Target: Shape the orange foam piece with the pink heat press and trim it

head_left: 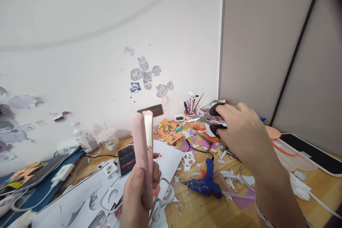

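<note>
My left hand [138,185] is wrapped round a pink hair straightener [141,139], held upright with its plates toward the top. A cord trails beneath that hand. Farther right, my right hand [237,131] grips black-handled scissors [204,118] above the cluttered table. Their blades point left and look partly apart. Below and between the hands lies a blue glue gun [205,181] with its nozzle to the left. White paper [171,158] lies behind my left hand.
Paper scraps [171,133] cover much of the wooden table [197,213]. A phone [127,160] showing a timer lies left of centre. At the back are a pen holder [189,112], a small clock [179,118], a plastic cup [108,139] and a bottle [84,137]. Cables cross the surface.
</note>
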Demonstrator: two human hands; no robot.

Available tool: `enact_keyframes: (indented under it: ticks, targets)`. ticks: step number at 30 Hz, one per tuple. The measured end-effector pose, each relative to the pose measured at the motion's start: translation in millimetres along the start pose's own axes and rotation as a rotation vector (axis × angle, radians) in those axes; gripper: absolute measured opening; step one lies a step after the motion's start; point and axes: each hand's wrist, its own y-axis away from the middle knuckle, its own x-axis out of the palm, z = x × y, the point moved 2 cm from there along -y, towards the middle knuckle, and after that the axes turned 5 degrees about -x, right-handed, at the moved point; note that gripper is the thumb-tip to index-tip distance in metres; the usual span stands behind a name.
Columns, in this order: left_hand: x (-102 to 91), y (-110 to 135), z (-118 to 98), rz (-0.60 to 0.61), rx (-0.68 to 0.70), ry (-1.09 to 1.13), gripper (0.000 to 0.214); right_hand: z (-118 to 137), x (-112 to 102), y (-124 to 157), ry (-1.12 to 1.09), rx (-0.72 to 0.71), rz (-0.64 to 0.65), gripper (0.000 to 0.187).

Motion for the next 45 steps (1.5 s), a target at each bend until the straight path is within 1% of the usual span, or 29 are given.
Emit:
enact_keyframes:
  ticks: [2, 4, 7, 10, 12, 15, 18, 20, 22, 24, 27, 31, 34, 36, 39, 41, 43, 45]
  targets:
    - [-1.1, -2.9, -5.3, 0.075, -0.072, 0.074, 0.042, -4.3, 2.7, 0.1, 0.062, -0.044, 0.033, 0.025]
    - [-2.4, -3.3, -7.6, 0.167, -0.116, 0.108, 0.043, -7.6, 4.1, 0.3, 0.082, -0.052, 0.018, 0.029]
    - [-5.9, -2.5, -6.2, 0.273, -0.132, 0.137, 0.043, -11.1, 6.4, 0.2, 0.067, 0.017, -0.01, 0.031]
    - [-9.3, -2.6, -2.9, 0.325, -0.164, 0.179, 0.043, -13.9, 12.9, -1.1, 0.051, 0.089, 0.071, 0.028]
    - [-10.5, -3.4, -2.2, 0.324, -0.168, 0.199, 0.042, -13.9, 17.1, -2.5, 0.046, 0.061, 0.124, 0.028]
    - [-10.2, -5.2, -3.6, 0.257, -0.129, 0.191, 0.038, -7.8, 18.6, -4.7, -0.012, -0.081, 0.134, 0.033]
    - [-6.5, -6.2, -6.7, 0.191, -0.092, 0.164, 0.038, 6.6, 15.1, -5.7, -0.091, -0.229, 0.093, 0.035]
    - [-3.1, -6.8, -9.0, 0.177, -0.086, 0.186, 0.041, 18.3, 13.7, -5.3, -0.134, -0.288, 0.084, 0.036]
    - [-0.1, -7.4, -10.1, 0.187, -0.114, 0.222, 0.048, 29.1, 15.3, -4.1, -0.17, -0.322, 0.107, 0.036]
    - [1.7, -8.3, -10.0, 0.217, -0.157, 0.242, 0.053, 37.3, 19.2, -2.4, -0.194, -0.343, 0.135, 0.035]
    - [1.0, -9.9, -9.1, 0.252, -0.178, 0.239, 0.055, 43.5, 25.9, 0.1, -0.209, -0.366, 0.168, 0.034]
    - [-2.9, -11.9, -9.0, 0.267, -0.172, 0.232, 0.054, 42.7, 30.1, 2.1, -0.183, -0.381, 0.209, 0.032]
    - [-3.9, -13.1, -10.4, 0.278, -0.149, 0.28, 0.053, 39.0, 29.1, 1.3, -0.168, -0.377, 0.219, 0.032]
    - [-2.7, -13.3, -10.7, 0.294, -0.168, 0.323, 0.054, 35.8, 26.8, -0.4, -0.152, -0.356, 0.188, 0.031]
    - [-0.1, -13.3, -10.7, 0.321, -0.199, 0.388, 0.055, 29.6, 21.2, -3.1, -0.108, -0.274, 0.065, 0.03]
    - [1.1, -13.4, -10.7, 0.342, -0.191, 0.438, 0.054, 26.3, 17.2, -3.8, -0.091, -0.247, -0.002, 0.034]
    - [1.3, -13.7, -10.4, 0.347, -0.168, 0.473, 0.054, 26.0, 14.1, -3.4, -0.112, -0.311, -0.011, 0.036]
    - [0.6, -13.9, -9.6, 0.322, -0.165, 0.47, 0.056, 29.1, 11.8, -2.2, -0.166, -0.427, 0.0, 0.038]
